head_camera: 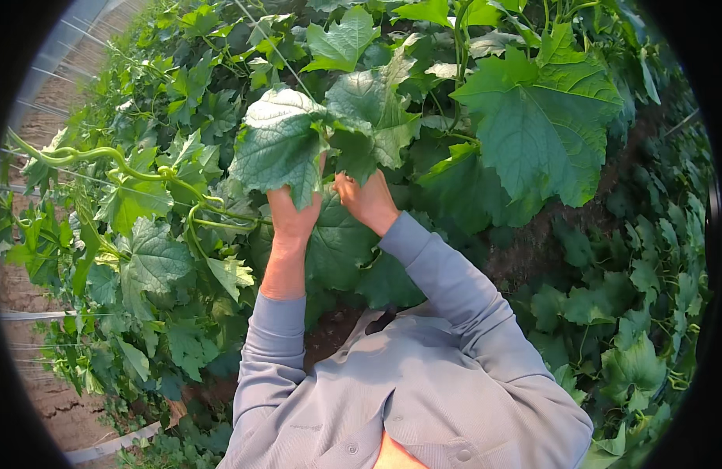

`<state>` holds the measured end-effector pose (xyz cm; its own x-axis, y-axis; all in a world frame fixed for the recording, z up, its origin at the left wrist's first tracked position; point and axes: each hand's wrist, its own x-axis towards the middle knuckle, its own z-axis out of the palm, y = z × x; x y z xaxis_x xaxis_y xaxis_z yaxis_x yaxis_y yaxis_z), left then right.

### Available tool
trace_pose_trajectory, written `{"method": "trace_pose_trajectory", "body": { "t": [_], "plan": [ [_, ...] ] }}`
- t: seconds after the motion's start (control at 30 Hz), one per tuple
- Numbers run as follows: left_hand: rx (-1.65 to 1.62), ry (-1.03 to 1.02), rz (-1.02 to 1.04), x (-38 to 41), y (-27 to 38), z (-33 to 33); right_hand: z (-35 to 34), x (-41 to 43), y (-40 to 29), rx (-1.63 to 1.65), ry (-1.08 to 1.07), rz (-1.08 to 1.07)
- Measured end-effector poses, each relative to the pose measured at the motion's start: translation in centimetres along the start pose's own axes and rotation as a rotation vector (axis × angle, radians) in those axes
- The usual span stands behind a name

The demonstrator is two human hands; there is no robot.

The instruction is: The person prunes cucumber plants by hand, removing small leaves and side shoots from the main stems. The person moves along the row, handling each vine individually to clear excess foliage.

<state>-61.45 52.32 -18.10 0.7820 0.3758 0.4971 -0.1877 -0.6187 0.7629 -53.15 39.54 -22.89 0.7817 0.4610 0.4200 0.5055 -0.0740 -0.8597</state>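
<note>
Both of my hands reach in among the broad lobed leaves of a climbing vine plant. My left hand (294, 214) is under a large drooping leaf (279, 138) that covers most of its fingers; what it grips is hidden. Just to its right, my right hand (364, 196) has curled fingers, close beneath another leaf (372, 108); whether it holds a stem cannot be seen. A thin string (279, 53) runs down from the top to the leaves above my hands. A thick pale green vine stem (111, 155) twists in from the left, its lower end passing near my left wrist.
A very large leaf (539, 114) spreads to the right of my hands. Dense foliage (595, 311) continues at the right beyond dark soil (531, 246). At the left, thin wires and a pale strip (111, 445) lie by a brown earthen surface (67, 410).
</note>
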Motion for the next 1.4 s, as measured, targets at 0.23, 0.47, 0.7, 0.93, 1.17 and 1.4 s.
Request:
{"method": "trace_pose_trajectory", "body": {
  "t": [0.23, 0.47, 0.7, 0.93, 1.17, 1.4],
  "plan": [
    [0.152, -0.241, 0.407, -1.3, 9.7, 3.1, 0.3, -5.3, 9.9, 0.134, -0.223, 0.021],
    [-0.158, -0.277, 0.412, -5.0, 10.8, 2.7, -15.1, -8.5, 1.3, 1.623, 0.01, 0.844],
    [-0.544, 0.007, -0.609, -5.5, -2.2, 5.6, -21.9, -8.7, -3.4, 0.345, -0.068, 0.43],
    [-0.906, -0.135, -1.066, 2.1, -7.0, 12.5, -24.5, -11.8, -5.8, 0.401, -0.037, 0.434],
    [-1.276, -0.367, -0.797, 2.2, -9.0, 11.1, -25.7, -14.3, -6.5, 0.315, -0.075, 0.447],
    [-1.115, -0.527, -0.591, -0.3, -8.3, 4.5, -26.1, -14.0, -6.5, 0.344, -0.077, 0.45]
  ]
}}
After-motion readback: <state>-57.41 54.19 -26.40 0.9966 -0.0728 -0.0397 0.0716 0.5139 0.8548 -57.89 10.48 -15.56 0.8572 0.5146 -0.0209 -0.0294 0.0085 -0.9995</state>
